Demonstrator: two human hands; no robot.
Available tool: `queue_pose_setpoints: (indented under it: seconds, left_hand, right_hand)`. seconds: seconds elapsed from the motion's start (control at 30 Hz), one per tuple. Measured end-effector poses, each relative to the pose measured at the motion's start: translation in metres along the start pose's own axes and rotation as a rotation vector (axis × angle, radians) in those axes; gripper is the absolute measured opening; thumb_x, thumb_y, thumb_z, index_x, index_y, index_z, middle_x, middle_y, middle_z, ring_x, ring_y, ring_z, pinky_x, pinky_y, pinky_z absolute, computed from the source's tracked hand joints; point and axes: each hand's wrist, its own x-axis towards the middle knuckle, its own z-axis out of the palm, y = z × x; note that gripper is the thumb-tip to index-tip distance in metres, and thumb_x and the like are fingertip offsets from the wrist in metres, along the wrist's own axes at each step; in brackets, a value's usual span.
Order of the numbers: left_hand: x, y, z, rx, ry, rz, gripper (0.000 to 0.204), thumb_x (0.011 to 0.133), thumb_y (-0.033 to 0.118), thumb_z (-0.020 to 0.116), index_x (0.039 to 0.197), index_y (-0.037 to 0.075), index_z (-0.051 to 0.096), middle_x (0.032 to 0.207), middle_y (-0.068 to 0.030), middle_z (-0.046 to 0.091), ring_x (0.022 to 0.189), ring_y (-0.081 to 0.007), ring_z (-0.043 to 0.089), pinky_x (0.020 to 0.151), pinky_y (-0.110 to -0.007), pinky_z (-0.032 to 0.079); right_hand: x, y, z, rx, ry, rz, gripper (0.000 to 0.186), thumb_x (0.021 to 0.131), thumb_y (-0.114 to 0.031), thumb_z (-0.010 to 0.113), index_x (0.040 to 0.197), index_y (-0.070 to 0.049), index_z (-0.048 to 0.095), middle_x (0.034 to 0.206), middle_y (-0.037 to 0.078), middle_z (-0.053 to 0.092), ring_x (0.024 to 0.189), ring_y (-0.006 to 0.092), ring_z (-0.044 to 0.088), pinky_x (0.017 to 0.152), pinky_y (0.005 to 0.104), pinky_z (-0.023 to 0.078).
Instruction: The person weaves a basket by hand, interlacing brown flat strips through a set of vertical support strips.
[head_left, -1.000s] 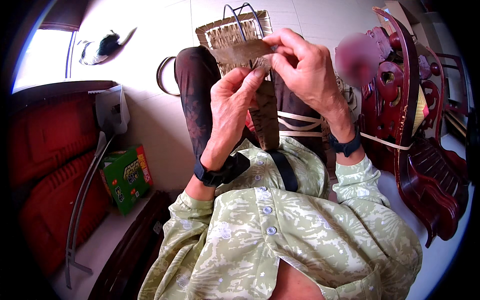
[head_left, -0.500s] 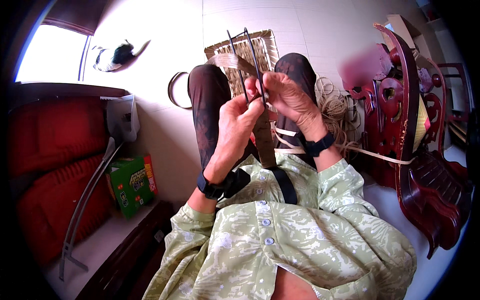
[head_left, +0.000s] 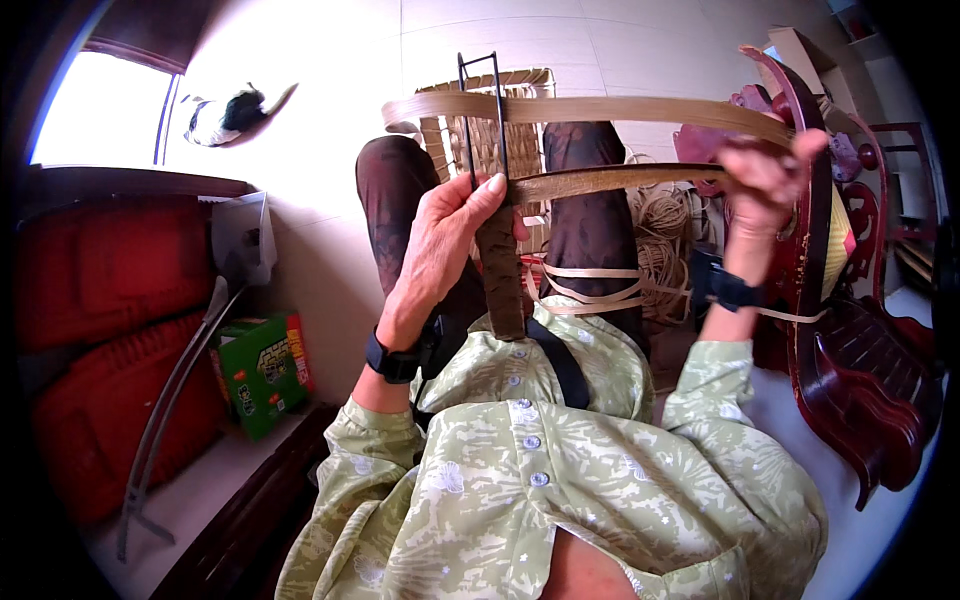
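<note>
My left hand (head_left: 450,225) is closed around the lower part of a narrow black wire frame (head_left: 503,120), its thumb pressed on top. Below that grip a brown woven band (head_left: 500,290) hangs toward my lap. A flat tan strap (head_left: 610,178) runs from the frame, beside my left thumb, across to my right hand (head_left: 765,185). That hand is out to the right, blurred by motion, fingers closed on the strap and thumb raised. A second stretch of tan strap passes higher up across the frame and bends round at its left.
A woven basket (head_left: 540,85) stands beyond my knees. Coiled tan cord (head_left: 665,240) lies right of my leg, near a carved dark-red wooden chair (head_left: 815,250). On the left are red cushions (head_left: 120,270), a green box (head_left: 260,375) and a black-and-white cat (head_left: 228,115).
My right hand has moved from beside the left one far out to the right, drawing the tan strap out straight. My left hand and the wire frame have shifted slightly left.
</note>
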Motion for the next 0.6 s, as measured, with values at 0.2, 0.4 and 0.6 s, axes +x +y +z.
queue_pose_setpoints:
  seconds: [0.2, 0.4, 0.6]
  left_hand:
    - [-0.003, 0.000, -0.010, -0.134, -0.013, -0.059, 0.025, 0.097, 0.024, 0.048, 0.104, 0.001, 0.055, 0.075, -0.0088, 0.065, 0.064, -0.0167, 0.063, 0.060, -0.030, 0.054]
    - [-0.006, 0.009, -0.033, -0.157, 0.070, -0.042, 0.021, 0.098, 0.022, 0.047, 0.093, 0.003, 0.053, 0.071, -0.0088, 0.064, 0.057, -0.0164, 0.061, 0.055, -0.028, 0.051]
    - [-0.025, 0.009, -0.060, -0.157, 0.151, -0.010, 0.025, 0.099, 0.025, 0.044, 0.090, 0.003, 0.053, 0.070, -0.0077, 0.062, 0.056, -0.0170, 0.060, 0.056, -0.028, 0.051]
  right_hand:
    - [-0.082, -0.145, 0.035, -0.513, 0.351, -0.331, 0.040, 0.094, -0.045, 0.049, 0.104, -0.007, 0.043, 0.054, 0.000, 0.040, 0.039, 0.0066, 0.038, 0.040, 0.0196, 0.034]
    - [-0.168, -0.206, 0.062, -0.808, 0.651, -0.548, 0.063, 0.095, -0.046, 0.045, 0.140, -0.004, 0.033, 0.122, 0.010, 0.055, 0.096, 0.0212, 0.054, 0.085, 0.0378, 0.044]
    - [-0.259, -0.253, 0.019, -0.629, 0.565, -0.509, 0.034, 0.099, -0.033, 0.038, 0.094, -0.003, 0.055, 0.052, -0.003, 0.036, 0.047, 0.0096, 0.028, 0.053, 0.0263, 0.027]
